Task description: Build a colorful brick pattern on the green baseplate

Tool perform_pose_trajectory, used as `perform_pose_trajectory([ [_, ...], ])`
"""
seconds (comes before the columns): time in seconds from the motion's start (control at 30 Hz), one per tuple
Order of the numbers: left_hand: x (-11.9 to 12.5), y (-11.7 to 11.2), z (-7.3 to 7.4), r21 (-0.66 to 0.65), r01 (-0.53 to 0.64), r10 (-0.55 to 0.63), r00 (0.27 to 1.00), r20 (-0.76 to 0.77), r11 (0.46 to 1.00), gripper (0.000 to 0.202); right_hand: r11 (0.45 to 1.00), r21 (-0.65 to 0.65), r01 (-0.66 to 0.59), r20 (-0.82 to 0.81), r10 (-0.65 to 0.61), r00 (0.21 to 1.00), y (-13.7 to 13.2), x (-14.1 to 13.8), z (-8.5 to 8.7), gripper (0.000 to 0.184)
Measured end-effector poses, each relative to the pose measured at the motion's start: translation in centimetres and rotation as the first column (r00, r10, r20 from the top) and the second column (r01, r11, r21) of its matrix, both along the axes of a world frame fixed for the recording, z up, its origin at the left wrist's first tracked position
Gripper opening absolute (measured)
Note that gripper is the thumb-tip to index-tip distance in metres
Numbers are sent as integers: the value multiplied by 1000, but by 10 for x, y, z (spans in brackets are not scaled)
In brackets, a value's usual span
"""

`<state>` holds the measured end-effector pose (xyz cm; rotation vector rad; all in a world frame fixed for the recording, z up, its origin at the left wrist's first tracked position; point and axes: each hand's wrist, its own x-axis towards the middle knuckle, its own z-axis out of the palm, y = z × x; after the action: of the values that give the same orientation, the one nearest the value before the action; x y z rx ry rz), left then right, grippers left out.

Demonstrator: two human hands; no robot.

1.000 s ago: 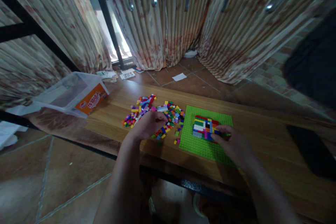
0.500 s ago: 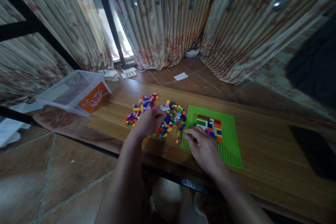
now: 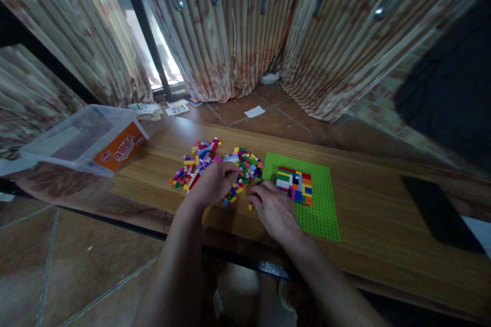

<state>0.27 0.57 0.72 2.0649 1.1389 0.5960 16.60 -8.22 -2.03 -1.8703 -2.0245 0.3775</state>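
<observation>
Many small toy building bricks [image 3: 249, 166] in mixed colours lie in a loose pile on the wooden table. My left hand [image 3: 215, 184] hovers over the pile's near side, thumb and fingers drawn together; whatever they pinch is too small to make out. To its right, my right hand [image 3: 274, 212] has its fingers curled down at the left edge of a green studded baseplate [image 3: 322, 214], above a few stray bricks. Its fingertips partly hide what they touch. On the baseplate sits a flat rectangular block of joined bricks [image 3: 307, 186] in red, white, green, blue, yellow and orange.
A clear plastic box [image 3: 84, 138] with an orange label stands at the table's left end. A flat black object [image 3: 437, 214] lies toward the right. Striped curtains [image 3: 238, 36] hang behind, and papers [image 3: 255, 111] lie on the tiled floor beyond the table.
My right hand has moved left, off the joined bricks to the baseplate's left edge, uncovering more of them. My left hand has shifted slightly right over the pile. The whole view has swung a little.
</observation>
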Motion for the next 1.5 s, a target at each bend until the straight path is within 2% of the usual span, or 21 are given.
perform_pose_trajectory([
  [0.1,6,-2,3,-50,36,-36,999,-1,998,24,1000,1,-5,34,5,999,1,-1,-2,17],
  [0.2,11,-2,1,-71,51,-48,998,47,996,22,1000,18,-9,24,9,1000,1,1,-4,16],
  [0.33,17,-2,-4,-78,71,-61,990,127,994,21,995,95,41,-101,-32,994,-1,9,-3,17],
  [0.5,29,-11,1,-162,125,-103,985,141,979,22,967,196,162,-281,-103,954,-5,27,3,16],
  [0.6,43,-21,3,-312,123,-63,979,194,942,23,938,240,248,-360,-152,921,-9,38,8,17],
  [0.7,61,-33,0,-478,160,9,943,332,863,26,924,247,292,-383,-184,905,-12,48,10,20],
  [0.77,72,-41,-3,-526,210,38,906,422,824,25,924,240,296,-377,-193,906,-14,53,10,21],
  [0.93,87,-53,-11,-534,261,41,872,488,804,25,946,172,276,-346,-205,916,-17,61,7,19],
  [1.2,85,-54,-9,-446,240,-73,931,358,862,21,956,185,226,-192,-190,963,-19,66,3,20],
  [1.5,87,-57,-6,-411,234,-78,929,362,881,22,949,169,267,-172,-239,956,-21,73,2,18],
])
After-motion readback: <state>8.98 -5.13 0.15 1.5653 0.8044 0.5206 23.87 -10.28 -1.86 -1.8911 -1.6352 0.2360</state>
